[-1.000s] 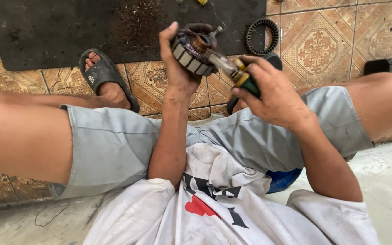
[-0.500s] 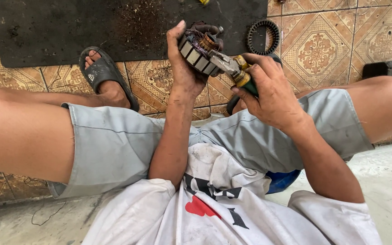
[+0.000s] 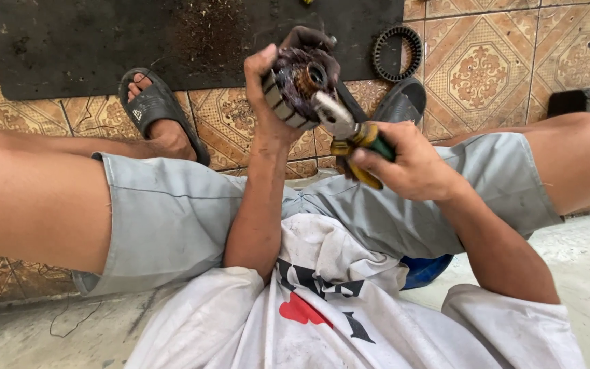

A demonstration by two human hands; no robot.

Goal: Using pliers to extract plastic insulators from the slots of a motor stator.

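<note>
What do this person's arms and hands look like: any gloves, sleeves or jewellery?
Both hands are bare: the left hand and right hand wear no gloves, rings or watch. Both forearms are uncovered; a white short sleeve ends near the right elbow.

The left hand [image 3: 268, 102] grips a motor stator [image 3: 298, 89], a round core of stacked metal plates wound with copper wire, held up between the knees. The right hand [image 3: 408, 167] clasps pliers [image 3: 349, 133] with yellow and green handles, their jaws set against the stator's centre. Below lies a patterned tile floor [image 3: 486, 61] with a black rubber mat [image 3: 104, 41] along its far edge. A toothed ring [image 3: 397, 53] rests at the mat's right corner. Each foot wears a black sandal [image 3: 155, 109].
</note>
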